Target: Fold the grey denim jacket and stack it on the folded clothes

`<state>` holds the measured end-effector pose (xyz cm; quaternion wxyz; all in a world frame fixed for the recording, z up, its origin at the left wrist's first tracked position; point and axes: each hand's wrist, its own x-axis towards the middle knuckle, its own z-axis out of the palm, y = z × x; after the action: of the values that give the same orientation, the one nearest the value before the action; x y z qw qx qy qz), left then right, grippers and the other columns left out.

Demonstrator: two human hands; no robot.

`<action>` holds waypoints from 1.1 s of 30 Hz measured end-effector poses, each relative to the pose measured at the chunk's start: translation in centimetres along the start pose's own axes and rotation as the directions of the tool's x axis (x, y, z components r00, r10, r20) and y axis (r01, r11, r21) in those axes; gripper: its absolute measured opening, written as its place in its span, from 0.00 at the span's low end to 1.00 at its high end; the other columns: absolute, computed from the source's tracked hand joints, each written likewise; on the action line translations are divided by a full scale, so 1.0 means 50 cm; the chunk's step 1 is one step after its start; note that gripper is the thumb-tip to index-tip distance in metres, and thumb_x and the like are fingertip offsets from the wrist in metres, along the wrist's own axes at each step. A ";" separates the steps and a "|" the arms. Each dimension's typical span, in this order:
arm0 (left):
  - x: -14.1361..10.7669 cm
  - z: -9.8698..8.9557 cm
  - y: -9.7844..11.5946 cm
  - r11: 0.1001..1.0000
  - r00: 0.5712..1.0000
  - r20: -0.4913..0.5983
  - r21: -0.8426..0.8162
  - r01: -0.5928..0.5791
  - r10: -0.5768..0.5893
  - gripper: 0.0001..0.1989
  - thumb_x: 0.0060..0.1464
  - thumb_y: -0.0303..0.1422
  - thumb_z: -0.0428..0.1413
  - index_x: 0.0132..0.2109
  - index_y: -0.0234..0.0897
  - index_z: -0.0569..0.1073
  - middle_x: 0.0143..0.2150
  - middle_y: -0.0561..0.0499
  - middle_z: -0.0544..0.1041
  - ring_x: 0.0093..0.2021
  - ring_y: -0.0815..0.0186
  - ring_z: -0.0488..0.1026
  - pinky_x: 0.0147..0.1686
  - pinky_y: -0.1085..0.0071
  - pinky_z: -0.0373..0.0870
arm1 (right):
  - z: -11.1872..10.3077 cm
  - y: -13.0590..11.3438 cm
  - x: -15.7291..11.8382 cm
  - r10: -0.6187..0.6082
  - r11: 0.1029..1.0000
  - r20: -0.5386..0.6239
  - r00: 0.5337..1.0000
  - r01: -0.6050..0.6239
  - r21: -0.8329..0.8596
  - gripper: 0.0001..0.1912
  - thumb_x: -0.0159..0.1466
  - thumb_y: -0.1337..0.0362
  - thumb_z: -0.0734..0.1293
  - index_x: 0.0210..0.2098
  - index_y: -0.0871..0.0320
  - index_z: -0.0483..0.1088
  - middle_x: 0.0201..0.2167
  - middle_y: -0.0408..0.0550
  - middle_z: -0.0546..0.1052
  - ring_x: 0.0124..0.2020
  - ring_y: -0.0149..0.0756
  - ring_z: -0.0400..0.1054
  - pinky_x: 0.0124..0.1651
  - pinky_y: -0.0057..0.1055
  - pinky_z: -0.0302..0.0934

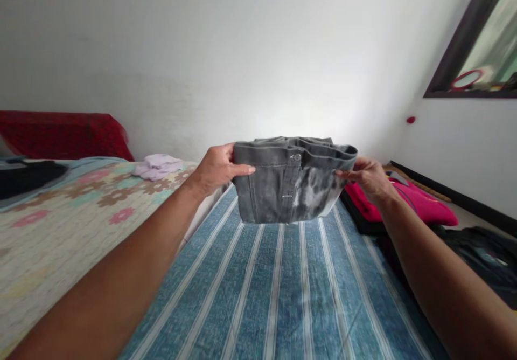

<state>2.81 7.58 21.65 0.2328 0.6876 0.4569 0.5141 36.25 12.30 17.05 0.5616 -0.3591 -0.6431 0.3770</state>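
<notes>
Between my two hands a folded grey denim garment (266, 187) is held up above the striped cloth. Its banded edge is on top, with a metal button and a stitched buttonhole below, and one panel has a black-and-white blotched pattern. My left hand (220, 168) grips the left upper corner, thumb on the front face. At the right end of the band, my right hand (365, 177) pinches the fabric, its fingers partly hidden behind the garment. The blue cloth with white stripes (258, 290) lies flat underneath.
Left is a floral bedcover (97, 225) bearing a crumpled lilac cloth (157, 166), a black item (28, 179) and a red-covered object (64, 136). On the right are a pink folded garment (424, 203) and dark clothes (480, 257). A white wall (242, 53) stands behind.
</notes>
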 end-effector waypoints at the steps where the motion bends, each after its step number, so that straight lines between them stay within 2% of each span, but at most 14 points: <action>1: -0.043 0.003 0.011 0.993 0.998 0.001 0.103 -0.058 0.058 0.30 0.37 0.34 0.65 0.51 0.30 0.72 0.43 0.48 0.77 0.44 0.57 0.73 0.48 0.60 0.68 | -0.005 -0.003 -0.043 -0.037 0.999 0.000 0.999 0.037 -0.023 0.17 0.44 0.59 0.76 0.33 0.58 0.76 0.33 0.44 0.79 0.36 0.37 0.70 0.42 0.32 0.64; 4: -0.224 0.037 -0.011 0.875 0.961 0.051 0.404 -0.267 0.270 0.25 0.46 0.31 0.60 0.54 0.36 0.70 0.47 0.47 0.76 0.46 0.59 0.72 0.50 0.63 0.68 | -0.016 0.041 -0.219 0.003 0.991 -0.014 1.000 -0.005 -0.135 0.14 0.53 0.54 0.72 0.34 0.57 0.75 0.34 0.47 0.77 0.38 0.39 0.70 0.45 0.34 0.63; 6: -0.358 0.072 -0.054 0.788 0.891 0.230 0.417 -0.454 0.392 0.20 0.52 0.26 0.53 0.54 0.37 0.70 0.42 0.47 0.77 0.42 0.62 0.73 0.46 0.65 0.70 | -0.018 0.096 -0.348 0.084 0.989 -0.004 0.996 -0.084 -0.122 0.16 0.54 0.50 0.70 0.32 0.57 0.75 0.42 0.52 0.76 0.43 0.44 0.69 0.46 0.35 0.64; 8: -0.471 0.105 -0.095 0.732 0.842 0.369 0.429 -0.530 0.394 0.20 0.53 0.22 0.46 0.52 0.37 0.71 0.41 0.45 0.77 0.41 0.62 0.73 0.43 0.66 0.71 | -0.020 0.145 -0.454 0.184 0.978 0.019 0.983 -0.181 -0.104 0.17 0.51 0.50 0.72 0.31 0.56 0.76 0.47 0.53 0.73 0.46 0.48 0.68 0.46 0.38 0.65; 11: -0.563 0.131 -0.122 0.635 0.815 0.365 0.510 -0.580 0.451 0.23 0.50 0.17 0.41 0.48 0.36 0.72 0.42 0.44 0.77 0.44 0.61 0.72 0.46 0.64 0.71 | -0.029 0.179 -0.536 0.248 0.948 -0.015 0.969 -0.246 -0.200 0.13 0.54 0.51 0.70 0.31 0.53 0.76 0.45 0.51 0.73 0.48 0.46 0.68 0.48 0.38 0.64; 14: -0.572 0.127 -0.110 0.637 0.829 0.421 0.535 -0.555 0.368 0.26 0.45 0.16 0.43 0.50 0.35 0.71 0.46 0.44 0.75 0.47 0.60 0.71 0.49 0.62 0.69 | -0.046 0.175 -0.542 0.257 0.906 0.042 0.966 -0.225 -0.358 0.11 0.57 0.55 0.65 0.32 0.53 0.76 0.42 0.49 0.74 0.46 0.42 0.68 0.50 0.37 0.62; 17: -0.558 0.109 -0.077 0.707 0.855 0.456 0.519 -0.481 0.247 0.31 0.40 0.16 0.44 0.53 0.37 0.70 0.50 0.45 0.73 0.52 0.59 0.68 0.54 0.59 0.67 | -0.055 0.154 -0.535 0.283 0.817 -0.059 0.957 -0.272 -0.508 0.11 0.57 0.58 0.61 0.30 0.54 0.74 0.36 0.48 0.75 0.40 0.41 0.70 0.48 0.37 0.62; 19: -0.551 0.100 -0.051 0.764 0.878 0.447 0.501 -0.406 0.174 0.32 0.39 0.17 0.45 0.53 0.40 0.70 0.55 0.45 0.71 0.56 0.58 0.65 0.56 0.59 0.65 | -0.048 0.134 -0.542 0.229 0.766 -0.155 0.961 -0.276 -0.581 0.12 0.58 0.60 0.59 0.32 0.54 0.73 0.35 0.49 0.76 0.38 0.41 0.70 0.46 0.37 0.63; 21: -0.545 0.100 -0.028 0.826 0.890 0.445 0.462 -0.322 0.098 0.30 0.41 0.19 0.48 0.54 0.41 0.70 0.58 0.45 0.68 0.58 0.57 0.64 0.57 0.59 0.64 | -0.027 0.107 -0.554 0.095 0.752 -0.177 0.980 -0.187 -0.632 0.12 0.61 0.60 0.58 0.35 0.55 0.72 0.38 0.50 0.76 0.39 0.41 0.70 0.45 0.38 0.63; 24: -0.523 0.123 -0.006 0.903 0.909 0.418 0.390 -0.181 0.002 0.24 0.47 0.26 0.53 0.53 0.41 0.71 0.56 0.45 0.70 0.57 0.57 0.66 0.56 0.61 0.64 | 0.027 0.061 -0.568 -0.135 0.743 -0.078 0.988 0.048 -0.667 0.10 0.63 0.62 0.59 0.38 0.55 0.71 0.40 0.51 0.75 0.43 0.41 0.69 0.47 0.38 0.63; 26: -0.501 0.151 -0.004 0.932 0.936 0.346 0.355 -0.069 -0.063 0.20 0.49 0.29 0.54 0.52 0.40 0.72 0.53 0.46 0.73 0.53 0.58 0.68 0.55 0.62 0.64 | 0.069 0.036 -0.570 -0.219 0.731 0.023 0.975 0.180 -0.658 0.10 0.64 0.65 0.58 0.40 0.54 0.71 0.41 0.51 0.75 0.44 0.40 0.69 0.47 0.38 0.64; 29: -0.466 0.194 -0.015 0.945 0.948 0.249 0.304 0.120 -0.200 0.18 0.48 0.31 0.55 0.49 0.37 0.74 0.45 0.47 0.76 0.45 0.60 0.73 0.48 0.66 0.67 | 0.125 0.019 -0.569 -0.255 0.713 0.147 0.956 0.289 -0.639 0.12 0.65 0.68 0.57 0.41 0.54 0.71 0.41 0.51 0.75 0.43 0.40 0.69 0.46 0.39 0.65; 31: -0.444 0.212 -0.023 0.941 0.928 0.261 0.279 0.192 -0.266 0.15 0.47 0.32 0.55 0.44 0.36 0.75 0.39 0.48 0.78 0.39 0.61 0.73 0.41 0.69 0.68 | 0.151 0.024 -0.569 -0.247 0.709 0.189 0.950 0.311 -0.633 0.13 0.65 0.70 0.56 0.41 0.55 0.71 0.41 0.52 0.75 0.43 0.40 0.69 0.46 0.39 0.65; 33: -0.427 0.220 -0.029 0.941 0.907 0.314 0.274 0.198 -0.282 0.09 0.48 0.34 0.55 0.36 0.36 0.76 0.32 0.51 0.76 0.33 0.63 0.71 0.34 0.72 0.65 | 0.167 0.038 -0.572 -0.231 0.709 0.201 0.952 0.306 -0.635 0.13 0.65 0.70 0.56 0.42 0.55 0.71 0.40 0.52 0.75 0.42 0.40 0.69 0.46 0.39 0.65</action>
<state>11.22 -8.61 5.97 0.2884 0.7284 0.5478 0.2935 31.22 -12.83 1.73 0.4122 -0.4158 -0.8086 0.0587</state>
